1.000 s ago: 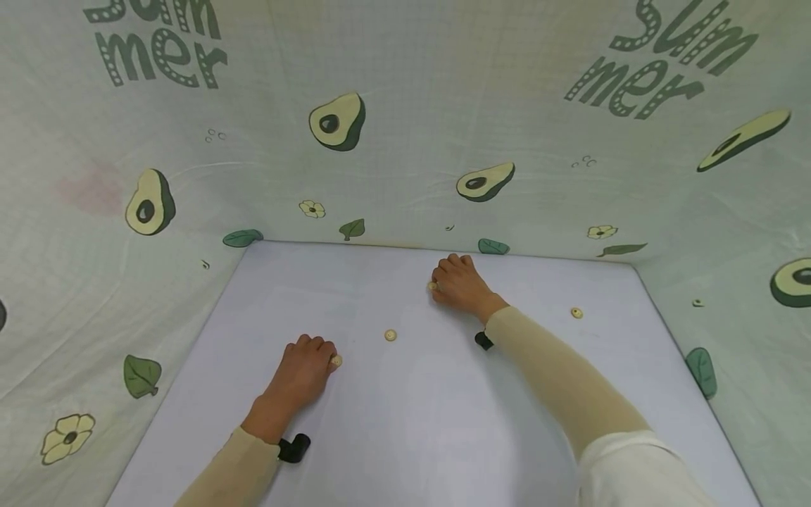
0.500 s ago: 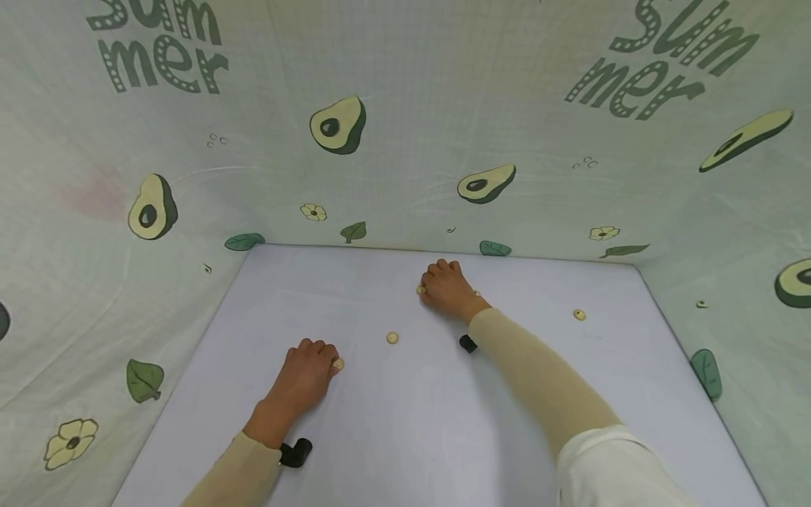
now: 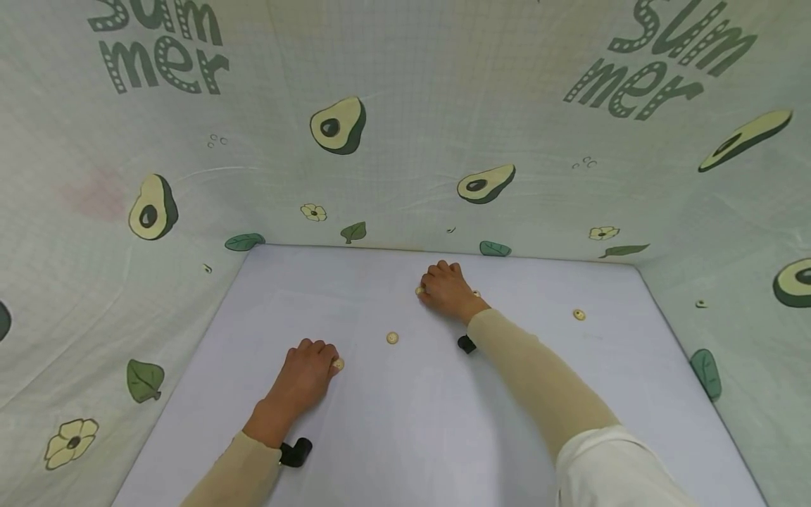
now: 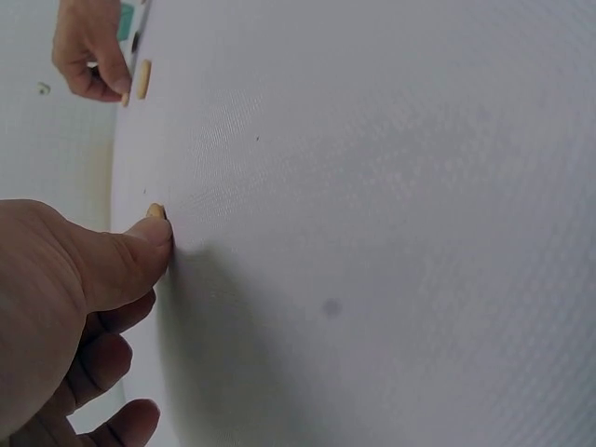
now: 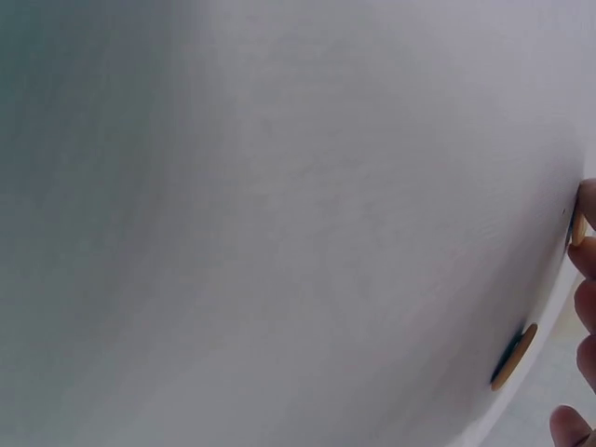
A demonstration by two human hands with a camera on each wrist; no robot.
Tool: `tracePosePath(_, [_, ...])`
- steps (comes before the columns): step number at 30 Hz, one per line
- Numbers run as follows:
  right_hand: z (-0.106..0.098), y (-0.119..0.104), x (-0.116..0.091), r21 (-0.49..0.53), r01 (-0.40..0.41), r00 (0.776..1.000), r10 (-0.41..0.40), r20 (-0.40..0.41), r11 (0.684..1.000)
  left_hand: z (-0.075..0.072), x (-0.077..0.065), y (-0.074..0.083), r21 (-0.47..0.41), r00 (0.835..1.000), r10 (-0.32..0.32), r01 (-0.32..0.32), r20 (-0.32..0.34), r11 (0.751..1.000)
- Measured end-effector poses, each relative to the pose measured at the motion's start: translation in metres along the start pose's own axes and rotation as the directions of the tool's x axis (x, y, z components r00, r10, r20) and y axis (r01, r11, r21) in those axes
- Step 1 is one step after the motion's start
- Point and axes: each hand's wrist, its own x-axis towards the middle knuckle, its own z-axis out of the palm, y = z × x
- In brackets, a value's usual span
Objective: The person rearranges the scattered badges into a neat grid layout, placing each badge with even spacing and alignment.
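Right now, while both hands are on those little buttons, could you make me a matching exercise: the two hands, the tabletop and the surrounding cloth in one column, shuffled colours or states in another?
1. Left hand
2. Right hand
3. Tabletop
4. Surrounding cloth

A. Plain white
B. Pinching a button, higher in the head view
C. Printed with avocados
D. Pinching another button, lower in the head view

Pairs: 1-D, 2-B, 3-A, 4-C

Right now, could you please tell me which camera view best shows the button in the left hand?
The head view, where the button shows part of its round face beside the left hand. The left wrist view shows only a sliver of it; the right wrist view does not include it.
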Motion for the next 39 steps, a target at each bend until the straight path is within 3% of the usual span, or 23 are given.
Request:
tracePosePath(20, [-0.003,0.000,-0.003,0.036,-0.015,1.000,0.015,-0.011,0.999,0.000,-0.001,0.000,-0.018,1.000,-0.018,0.019,0.020,1.000])
tracePosePath(27, [-0.010,0.025,-0.018,-0.006,-0.065,0.996,0.065,-0.059,0.998,-0.001,0.000,0.001,-0.024,1.000,-0.010,0.010,0.013,1.000])
tracePosePath(39, [-0.030,0.074,-0.069,-0.035,-0.142,0.974,0.134,-0.181,0.989,0.001,0.000,0.000,-0.043,0.999,-0.029,0.030,0.026,0.999])
